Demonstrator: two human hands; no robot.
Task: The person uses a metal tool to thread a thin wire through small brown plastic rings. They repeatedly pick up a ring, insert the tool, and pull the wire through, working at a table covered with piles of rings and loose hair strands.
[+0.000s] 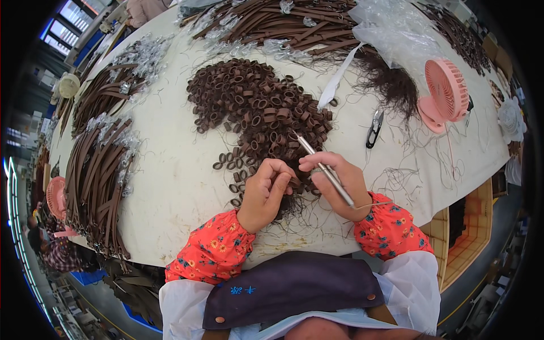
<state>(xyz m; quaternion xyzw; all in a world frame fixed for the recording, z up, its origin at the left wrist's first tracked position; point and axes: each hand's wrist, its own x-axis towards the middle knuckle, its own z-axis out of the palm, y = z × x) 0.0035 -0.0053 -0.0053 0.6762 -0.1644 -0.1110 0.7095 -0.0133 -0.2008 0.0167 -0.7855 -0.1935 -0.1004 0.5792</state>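
My left hand (262, 194) is closed, thumb against fingers, pinching a small brown strap loop (293, 179) that is mostly hidden by the fingertips. In my right hand (343, 180) is a slim silver pen-shaped tool (307, 147), gripped with its thin tip pointing up and away to the left. A thin cord runs from its rear end by the wrist. Just beyond both hands spreads a large pile of brown strap loops (243, 93), with several loose ones beside its left edge. Dark thread scraps (292, 208) lie under the left hand.
Bundles of brown straps (99, 175) with clear plastic lie at left, more straps (294, 25) at the far side. A pink fan (445, 90), black thread snips (374, 129), a white strip (340, 79) and a thread heap (388, 82) are at right. A wooden crate (473, 232) stands beside the table.
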